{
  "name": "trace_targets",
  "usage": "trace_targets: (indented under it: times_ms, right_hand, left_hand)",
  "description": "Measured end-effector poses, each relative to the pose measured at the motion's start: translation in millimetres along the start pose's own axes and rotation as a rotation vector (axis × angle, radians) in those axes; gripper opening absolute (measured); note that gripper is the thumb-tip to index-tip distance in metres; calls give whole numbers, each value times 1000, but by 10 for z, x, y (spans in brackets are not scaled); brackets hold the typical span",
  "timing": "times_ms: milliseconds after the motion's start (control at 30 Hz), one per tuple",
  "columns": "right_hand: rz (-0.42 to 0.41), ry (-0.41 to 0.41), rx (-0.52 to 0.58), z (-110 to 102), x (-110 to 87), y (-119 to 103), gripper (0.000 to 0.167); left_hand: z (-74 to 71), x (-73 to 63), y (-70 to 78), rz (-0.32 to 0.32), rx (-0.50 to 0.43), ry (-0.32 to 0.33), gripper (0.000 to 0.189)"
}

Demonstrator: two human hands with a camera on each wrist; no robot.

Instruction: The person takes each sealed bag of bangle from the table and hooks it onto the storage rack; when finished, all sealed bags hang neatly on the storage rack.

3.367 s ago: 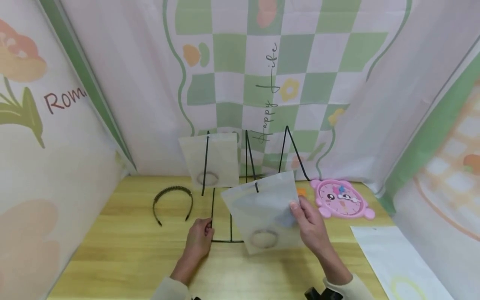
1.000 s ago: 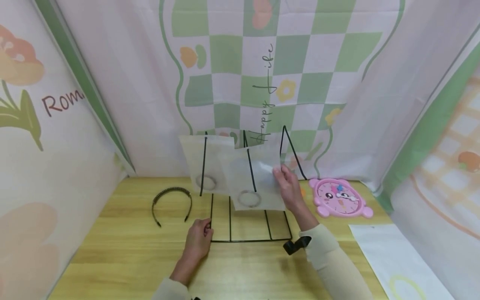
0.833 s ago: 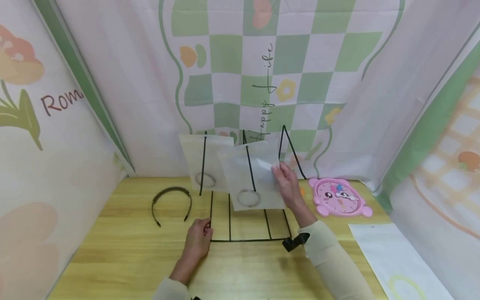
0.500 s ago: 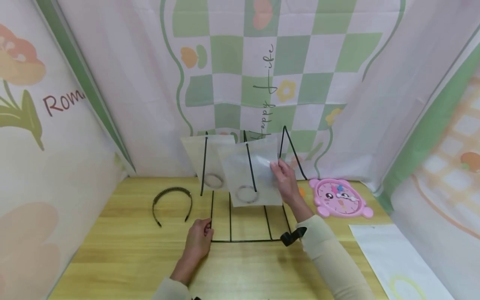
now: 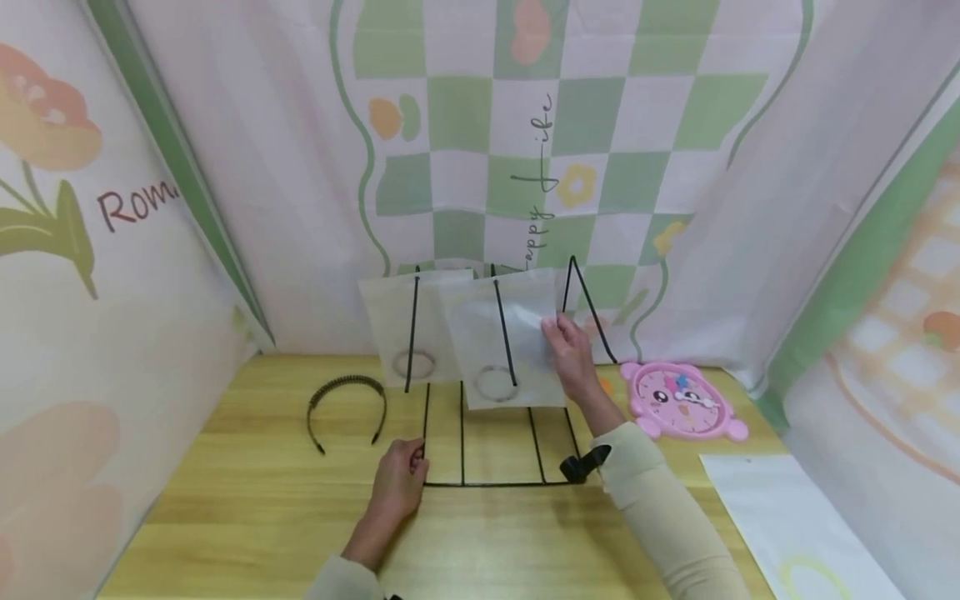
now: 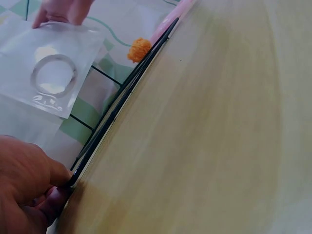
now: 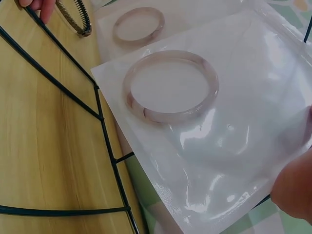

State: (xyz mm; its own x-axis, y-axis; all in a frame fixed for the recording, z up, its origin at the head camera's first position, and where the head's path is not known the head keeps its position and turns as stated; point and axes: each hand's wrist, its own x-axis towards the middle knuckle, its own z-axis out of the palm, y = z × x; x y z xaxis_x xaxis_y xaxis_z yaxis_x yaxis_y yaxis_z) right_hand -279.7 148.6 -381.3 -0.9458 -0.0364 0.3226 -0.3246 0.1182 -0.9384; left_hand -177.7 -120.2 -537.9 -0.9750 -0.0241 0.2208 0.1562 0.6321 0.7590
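My left hand (image 5: 399,479) pinches the front left corner of a black wire display rack (image 5: 502,484) on the table. With thumb and fingers, my right hand (image 5: 573,358) grips the right edge of a clear plastic bag (image 5: 534,337) that hangs on the rack's middle hook. Inside the bag lies a pale, marbled bangle (image 7: 127,92), seen closely in the right wrist view. A second bag (image 5: 382,312) with a similar bangle hangs on the left hook, partly behind the first one. The right-hand peg of the rack is partly hidden by my right hand.
Left of the rack lies a dark headband (image 5: 345,380). A pink toy clock (image 5: 682,404) lies at the right, with a fuzzy orange thing (image 6: 140,50) behind the rack. Another bag (image 5: 772,508) with a yellow ring rests at the table's right edge. Printed curtains (image 5: 285,167) stand behind.
My right hand has moved back and left, sliding the bag from the hook's front tip up along it; over the last second it rises slightly more. The left hand stays at the rack's corner.
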Motion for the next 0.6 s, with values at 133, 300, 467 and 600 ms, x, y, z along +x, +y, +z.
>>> trace_targets:
  times_ms: [133, 300, 467, 600]
  right_hand:
    - [12, 5, -12, 15, 24, -22, 23]
    - [16, 10, -18, 10, 75, 18, 23]
    - [17, 8, 0, 0, 126, 44, 22]
    - [16, -1, 15, 7, 158, 39, 21]
  left_hand:
    - [7, 1, -17, 24, 5, 13, 37]
    - [16, -6, -12, 28, 0, 16, 37]
    - [9, -5, 1, 18, 4, 12, 37]
    - [3, -3, -2, 25, 9, 16, 37]
